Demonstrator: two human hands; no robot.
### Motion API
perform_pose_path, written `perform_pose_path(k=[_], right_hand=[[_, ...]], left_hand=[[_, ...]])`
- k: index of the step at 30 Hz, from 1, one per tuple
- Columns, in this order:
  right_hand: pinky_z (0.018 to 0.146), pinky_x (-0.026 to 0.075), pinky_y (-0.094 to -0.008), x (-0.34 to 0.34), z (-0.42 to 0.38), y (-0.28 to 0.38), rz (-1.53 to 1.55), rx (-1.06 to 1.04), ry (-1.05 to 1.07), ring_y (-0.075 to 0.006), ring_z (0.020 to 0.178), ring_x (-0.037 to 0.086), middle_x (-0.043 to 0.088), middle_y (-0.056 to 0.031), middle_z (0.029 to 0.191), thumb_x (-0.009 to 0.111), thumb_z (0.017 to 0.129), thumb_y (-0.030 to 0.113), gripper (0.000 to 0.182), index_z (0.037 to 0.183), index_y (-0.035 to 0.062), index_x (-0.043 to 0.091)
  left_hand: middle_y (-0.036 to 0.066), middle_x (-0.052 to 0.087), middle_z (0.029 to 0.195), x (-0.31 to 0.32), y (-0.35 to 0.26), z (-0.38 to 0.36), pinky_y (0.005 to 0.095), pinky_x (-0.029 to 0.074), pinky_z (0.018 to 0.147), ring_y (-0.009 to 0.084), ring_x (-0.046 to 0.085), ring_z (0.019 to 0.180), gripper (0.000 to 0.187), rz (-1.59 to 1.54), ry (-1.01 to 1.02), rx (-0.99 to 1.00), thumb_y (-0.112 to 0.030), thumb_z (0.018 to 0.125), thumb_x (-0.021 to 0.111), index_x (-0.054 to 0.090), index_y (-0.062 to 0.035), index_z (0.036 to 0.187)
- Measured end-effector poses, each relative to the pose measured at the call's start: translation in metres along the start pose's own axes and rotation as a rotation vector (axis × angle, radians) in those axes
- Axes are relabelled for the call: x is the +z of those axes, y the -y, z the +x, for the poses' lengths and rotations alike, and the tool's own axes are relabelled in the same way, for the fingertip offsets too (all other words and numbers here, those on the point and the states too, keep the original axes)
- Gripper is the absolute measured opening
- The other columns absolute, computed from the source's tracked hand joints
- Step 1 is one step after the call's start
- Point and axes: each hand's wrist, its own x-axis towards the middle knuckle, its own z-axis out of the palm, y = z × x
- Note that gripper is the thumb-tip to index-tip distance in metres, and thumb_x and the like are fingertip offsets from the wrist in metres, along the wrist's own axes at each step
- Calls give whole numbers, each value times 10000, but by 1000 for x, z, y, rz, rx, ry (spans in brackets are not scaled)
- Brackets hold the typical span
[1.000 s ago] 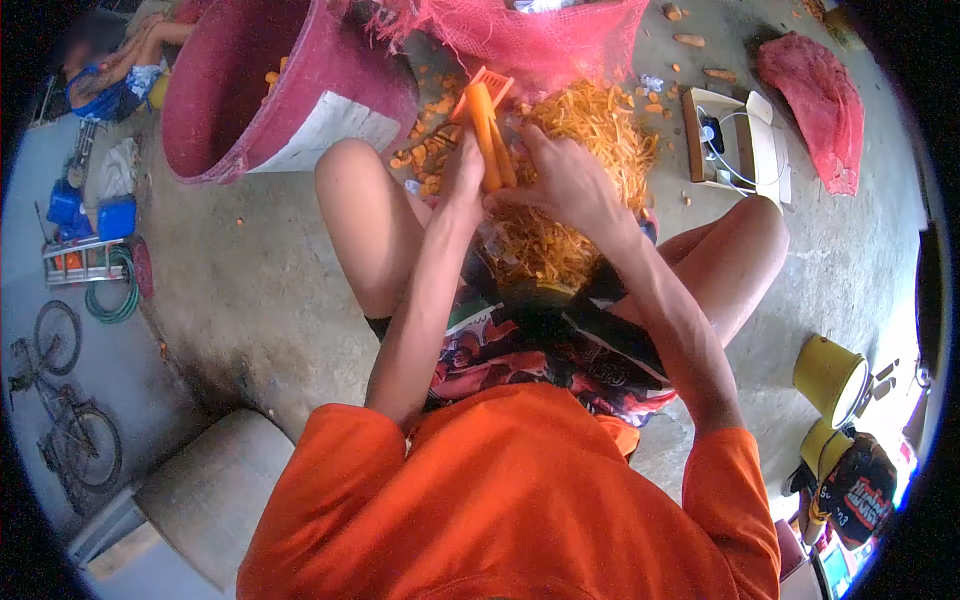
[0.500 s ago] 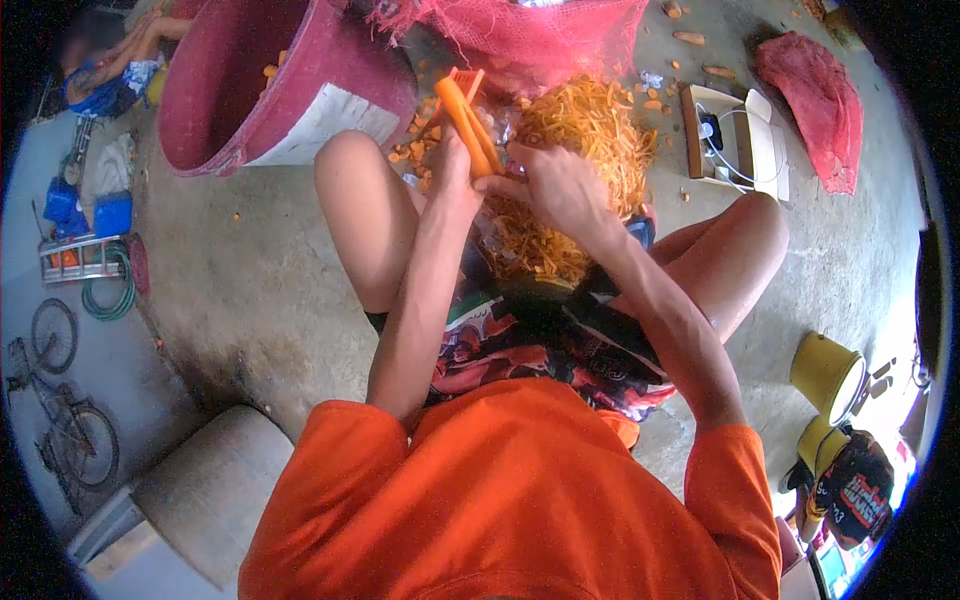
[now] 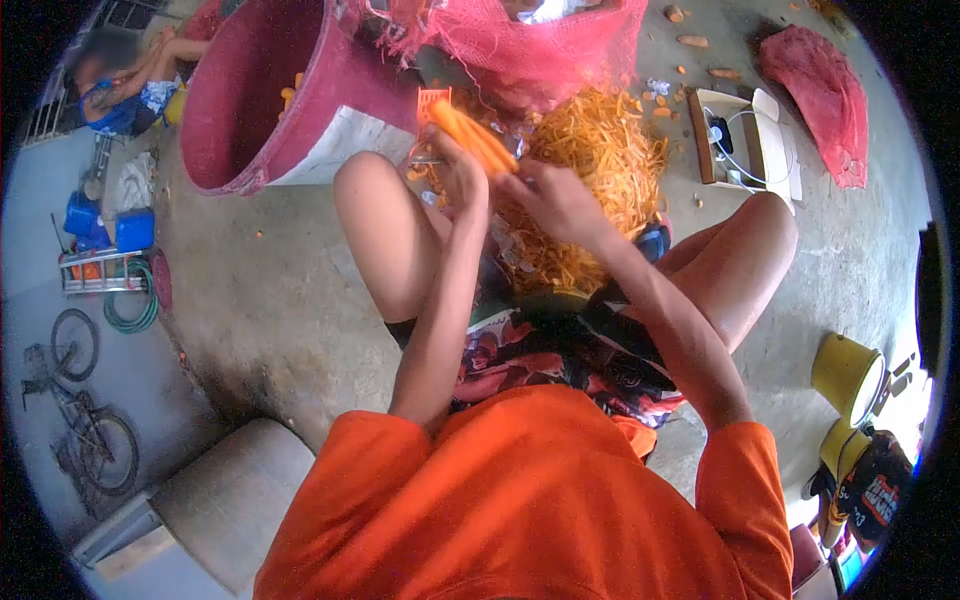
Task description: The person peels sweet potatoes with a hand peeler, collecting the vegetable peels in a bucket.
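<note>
My left hand [image 3: 462,178] is closed around a peeled orange carrot [image 3: 468,135] that slants down to the right. Beside the same hand is an orange slotted tool [image 3: 433,98], apparently a peeler, with a thin metal part near my fingers; how it is gripped is partly hidden. My right hand [image 3: 555,205] has its fingers curled at the carrot's lower end, touching it. Both hands are above and left of a large heap of carrot peelings [image 3: 610,160] between my legs.
A big pink tub [image 3: 290,110] with carrot pieces stands at left, by a pink mesh sack [image 3: 545,55]. An open cardboard box [image 3: 745,145], a red mesh bag [image 3: 820,100] and loose carrots [image 3: 692,41] lie at right. Another person [image 3: 130,90] sits far left.
The carrot has tilted flatter and looks blurred. The peeler-like tool has shifted left and down, showing its slotted end more clearly. The whole view has moved slightly.
</note>
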Motion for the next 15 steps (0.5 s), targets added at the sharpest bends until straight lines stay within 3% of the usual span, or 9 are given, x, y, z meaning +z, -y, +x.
perform_pose_path(k=[2, 4, 6, 9, 10, 11, 13, 14, 15], right_hand=[[723, 533, -512, -32, -4, 12, 8, -2, -23, -433, 834, 687, 680, -278, 846, 629, 975, 390, 388, 1074, 17, 669], [717, 535, -516, -49, -5, -11, -10, -23, -43, -435, 822, 686, 681, -265, 820, 649, 957, 336, 351, 1098, 15, 654], [720, 537, -526, -57, -7, -43, -429, -217, -252, -440, 824, 679, 675, -242, 803, 666, 885, 169, 331, 1170, 15, 600], [743, 478, -530, -82, -5, -56, -494, -94, -68, -457, 875, 640, 664, -238, 867, 671, 917, 176, 251, 1061, 6, 556], [730, 491, -485, -90, -4, -52, -392, -67, -50, -357, 849, 673, 631, -214, 830, 670, 926, 147, 243, 1099, 11, 568], [730, 491, -485, -95, -3, -47, -398, -72, -55, -357, 849, 673, 631, -214, 830, 670, 926, 147, 243, 1099, 11, 568], [706, 496, -431, -106, 3, -30, -41, -184, -225, -210, 803, 658, 590, -131, 755, 642, 967, 159, 261, 1180, 24, 574], [692, 527, -353, -107, 10, -30, 50, -169, -274, -123, 825, 609, 582, -44, 829, 602, 1015, 209, 317, 1302, 75, 581], [692, 527, -353, -109, 14, -19, 39, -184, -275, -123, 825, 609, 582, -44, 829, 602, 1015, 209, 317, 1302, 75, 581]], left_hand=[[45, 597, 875, -1, 13, 11, 307, 481, 752, 161, 591, 804, 534, 204, -35, 174, -556, 1068, 325, 551, -72, 1075], [37, 586, 861, -2, 17, 22, 304, 470, 742, 155, 578, 783, 523, -282, 107, -246, -557, 1072, 317, 562, -96, 1040], [24, 571, 842, -8, 13, 24, 301, 463, 718, 150, 562, 758, 508, -445, 211, -298, -553, 1075, 317, 564, -114, 1007], [-12, 534, 797, -18, -12, 8, 290, 446, 626, 140, 518, 676, 452, -643, 376, -403, -532, 1080, 334, 551, -158, 949], [-23, 527, 796, -19, -17, 3, 281, 441, 631, 128, 515, 690, 419, -625, 488, -411, -519, 1075, 359, 534, -165, 937], [-33, 520, 796, -19, -23, 0, 271, 436, 636, 115, 511, 704, 388, -607, 598, -416, -507, 1071, 384, 517, -172, 925], [-27, 565, 837, -16, -21, -10, 283, 469, 681, 119, 555, 746, 430, -412, 598, -319, -509, 1084, 330, 561, -154, 1014], [-21, 577, 848, -15, -20, -13, 284, 478, 698, 123, 568, 761, 446, -354, 674, -339, -514, 1086, 319, 572, -149, 1040], [-16, 589, 858, -15, -17, -15, 286, 486, 715, 126, 581, 776, 464, -294, 749, -357, -518, 1088, 308, 582, -144, 1066]])
